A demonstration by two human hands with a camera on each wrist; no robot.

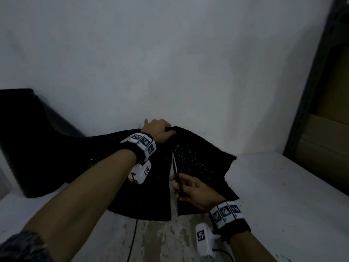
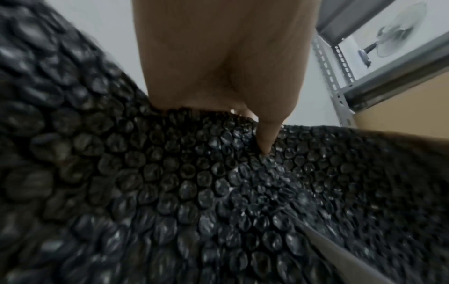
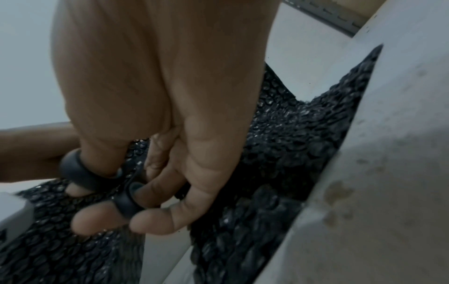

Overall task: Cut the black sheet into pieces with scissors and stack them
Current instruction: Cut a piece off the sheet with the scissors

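The black sheet (image 1: 200,159) is bubble wrap, spread across the white table and lifted at its far edge. My left hand (image 1: 160,131) grips that far edge, with the thumb (image 2: 266,138) pressed into the bubbles (image 2: 194,192). My right hand (image 1: 190,188) holds the scissors (image 1: 176,173), fingers and thumb through the dark handle loops (image 3: 97,173). The blades point away from me along a cut that runs from the near edge toward my left hand. A strip of table shows through the slit (image 1: 174,207). One grey blade (image 2: 340,253) shows in the left wrist view.
A dark bulk of the same black material (image 1: 28,138) rises against the white wall at the left. A metal shelf rack with cardboard boxes (image 1: 328,129) stands at the right. The table (image 1: 283,195) is stained near me, and a thin cable (image 1: 134,235) runs over it.
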